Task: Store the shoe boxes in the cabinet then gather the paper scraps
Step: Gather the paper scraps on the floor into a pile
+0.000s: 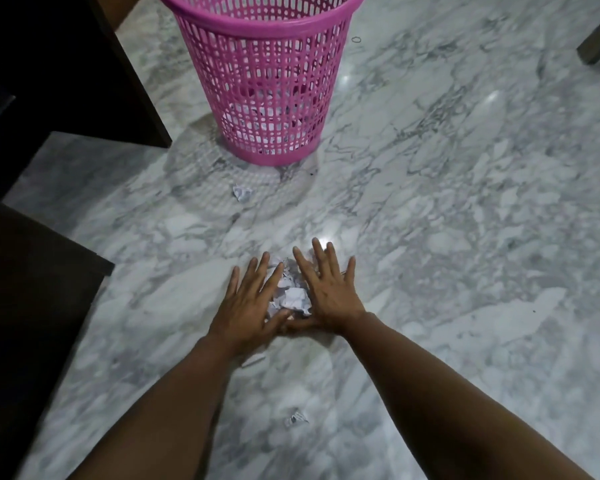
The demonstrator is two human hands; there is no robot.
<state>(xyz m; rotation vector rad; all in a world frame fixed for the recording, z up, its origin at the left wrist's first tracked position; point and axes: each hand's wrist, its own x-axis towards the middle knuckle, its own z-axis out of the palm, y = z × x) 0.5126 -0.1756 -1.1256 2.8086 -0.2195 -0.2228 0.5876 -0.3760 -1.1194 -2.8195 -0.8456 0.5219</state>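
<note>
While no shoe box shows anywhere in the view, the step in hand seems to be the second one, the gathering of the paper scraps. To the left of the pile of scraps (pixel 290 296), dark furniture (pixel 32 271) stands along the edge of the marble floor (pixel 465 237). Next comes the left hand (pixel 248 301), which lies flat on the floor with straight, spread fingers and touches the left side of the pile; it holds nothing. The pile itself, crumpled white pieces, sits between the two hands, whose thumbs meet just below it. On the right side of the pile the right hand (pixel 328 287) is also flat and wide, fingers straight, pressing against the paper without gripping. Beyond the pile, well apart from it, stands the pink basket (pixel 267 81), with some white paper seen through its mesh, and one loose scrap (pixel 242 193) lies between the basket and the pile. Another small scrap (pixel 296 418) lies on the near side of the pile, between the forearms. I judge that the next move calls for both hands to close under the pile and lift it together toward the basket, and the two stray pieces must be collected after.
</note>
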